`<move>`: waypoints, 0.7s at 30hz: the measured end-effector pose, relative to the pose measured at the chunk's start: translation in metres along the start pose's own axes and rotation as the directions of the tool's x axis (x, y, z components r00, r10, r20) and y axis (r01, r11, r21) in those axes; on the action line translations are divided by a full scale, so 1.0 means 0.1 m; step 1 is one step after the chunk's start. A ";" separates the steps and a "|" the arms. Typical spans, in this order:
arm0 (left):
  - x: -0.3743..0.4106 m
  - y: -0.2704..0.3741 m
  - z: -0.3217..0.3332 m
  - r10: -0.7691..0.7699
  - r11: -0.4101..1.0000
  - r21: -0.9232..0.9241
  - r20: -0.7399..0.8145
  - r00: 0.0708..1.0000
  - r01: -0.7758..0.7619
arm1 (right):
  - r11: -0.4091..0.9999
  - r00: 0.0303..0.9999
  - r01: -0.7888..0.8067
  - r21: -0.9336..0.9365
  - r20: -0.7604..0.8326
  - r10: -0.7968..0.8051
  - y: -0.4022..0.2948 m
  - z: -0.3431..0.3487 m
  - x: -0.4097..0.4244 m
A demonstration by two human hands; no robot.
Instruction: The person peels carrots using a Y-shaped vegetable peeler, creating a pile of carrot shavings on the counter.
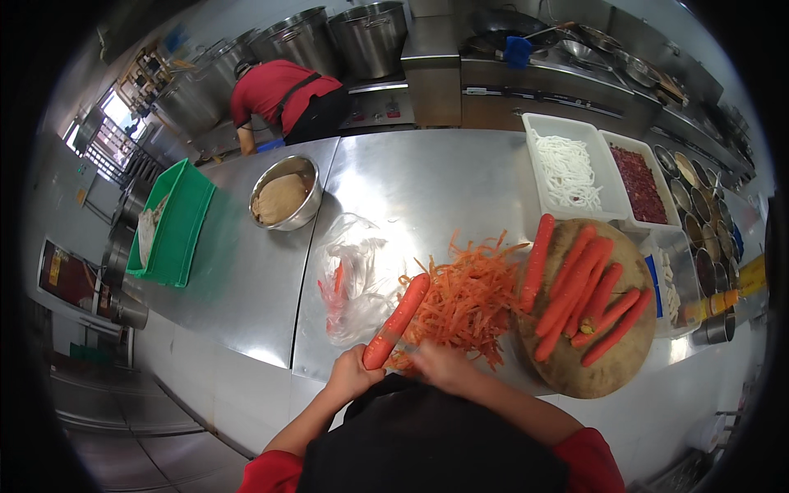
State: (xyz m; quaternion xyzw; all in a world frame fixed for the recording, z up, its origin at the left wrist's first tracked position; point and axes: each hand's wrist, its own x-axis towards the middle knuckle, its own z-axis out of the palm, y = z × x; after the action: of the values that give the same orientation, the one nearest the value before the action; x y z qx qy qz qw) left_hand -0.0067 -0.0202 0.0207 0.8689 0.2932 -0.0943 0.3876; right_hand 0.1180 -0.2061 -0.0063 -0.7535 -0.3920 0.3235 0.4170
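Note:
My left hand [351, 377] grips the lower end of an orange carrot [400, 317], which points up and away to the right. My right hand [445, 365] is blurred by motion just right of it. Its fingers are curled around a small tool, seemingly a peeler [392, 336], whose smeared grey end crosses the carrot. Beyond my right hand lies a loose heap of carrot peelings [471, 299]. Several whole carrots [576, 286] rest on a round wooden chopping board [607, 379] at the right.
A crumpled clear plastic bag [354, 308] lies left of the peelings. Further left are a steel bowl [302, 215] and a green crate [191, 228]. Tubs of white strips [567, 172] and dark red pieces [638, 185] stand at the back right. Another person [290, 95] bends beyond the table.

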 end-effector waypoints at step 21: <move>-0.25 0.04 -0.19 0.048 0.999 0.027 -0.003 0.999 -0.048 | 0.985 0.953 -0.134 -0.104 -0.286 0.099 0.31 -0.35 0.18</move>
State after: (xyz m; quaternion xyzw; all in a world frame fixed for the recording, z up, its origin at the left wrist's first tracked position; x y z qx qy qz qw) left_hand -0.0253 -0.0199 0.0457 0.8809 0.2718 -0.0871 0.3776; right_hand 0.1652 -0.2144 -0.0206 -0.8377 -0.3030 0.2132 0.4012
